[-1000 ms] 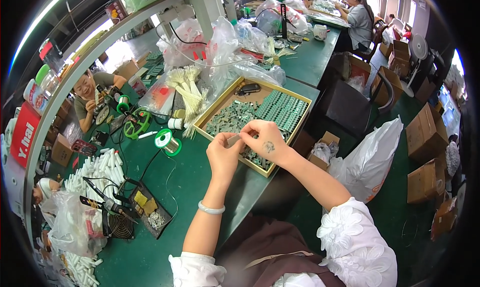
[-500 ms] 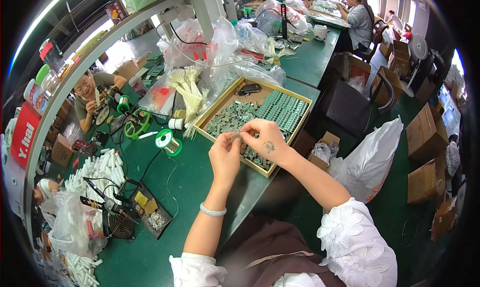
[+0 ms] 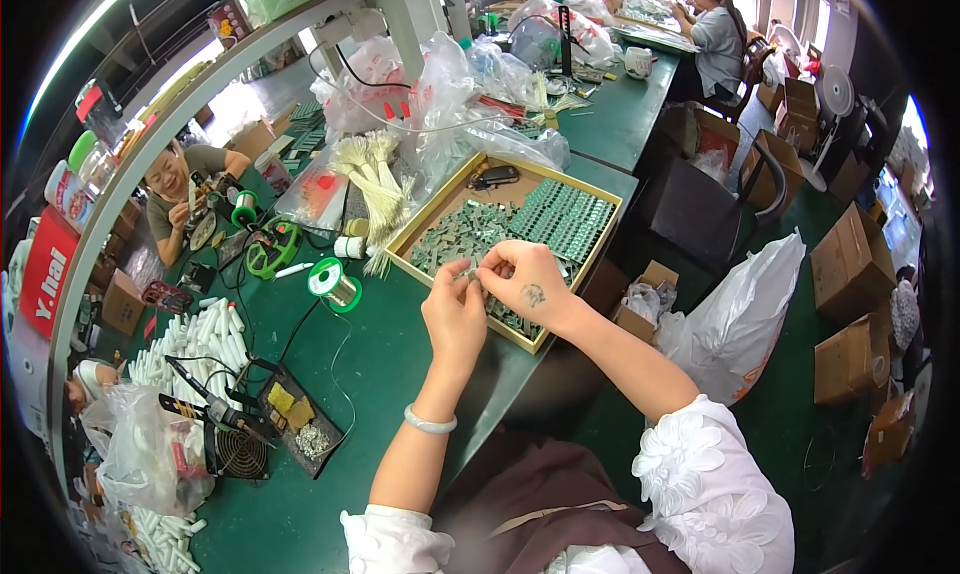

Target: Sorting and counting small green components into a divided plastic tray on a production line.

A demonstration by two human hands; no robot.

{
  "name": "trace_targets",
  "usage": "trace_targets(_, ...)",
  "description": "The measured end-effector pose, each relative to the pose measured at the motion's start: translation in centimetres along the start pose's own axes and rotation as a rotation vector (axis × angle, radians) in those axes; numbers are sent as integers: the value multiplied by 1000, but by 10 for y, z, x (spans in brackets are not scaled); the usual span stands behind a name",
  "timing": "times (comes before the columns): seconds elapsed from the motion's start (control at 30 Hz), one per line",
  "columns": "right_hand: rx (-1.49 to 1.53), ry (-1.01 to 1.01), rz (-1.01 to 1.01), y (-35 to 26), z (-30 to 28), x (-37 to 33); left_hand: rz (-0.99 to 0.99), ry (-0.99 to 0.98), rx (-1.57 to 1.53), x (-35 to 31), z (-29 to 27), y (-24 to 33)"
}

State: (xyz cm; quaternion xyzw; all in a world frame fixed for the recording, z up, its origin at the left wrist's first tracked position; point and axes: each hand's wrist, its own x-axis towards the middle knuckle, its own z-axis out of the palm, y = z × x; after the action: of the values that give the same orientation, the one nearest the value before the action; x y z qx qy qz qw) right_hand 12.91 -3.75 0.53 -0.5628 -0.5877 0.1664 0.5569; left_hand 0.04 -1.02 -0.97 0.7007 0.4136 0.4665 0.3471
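Left hand (image 3: 455, 314) and right hand (image 3: 528, 282) meet fingertip to fingertip, pinching a small grey part (image 3: 468, 271) over the tray (image 3: 432, 219) of parts.

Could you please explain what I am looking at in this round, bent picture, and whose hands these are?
The picture comes from a wide fisheye camera worn on a person's head, looking down, so straight edges curve near the rim. The two bare hands belong to that person. The left hand, with a pale bangle at its wrist, and the right hand meet over a shallow wooden-framed tray on a green workbench. Together they pinch a small grey part, too small to tell more. The tray holds rows of small green pieces and loose grey ones. Beside it lie a green spool of solder wire and a heap of white tubes. Other people work nearby.
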Motion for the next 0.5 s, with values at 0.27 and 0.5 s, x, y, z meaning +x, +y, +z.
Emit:
trace_targets(0.27, -122, -27, 16, 1, -16, 8, 76, 3, 48, 15, 1, -14)
trace_targets(0.5, -831, -126, 113, 56, -80, 52, 302, 22, 245, 32, -8, -28)
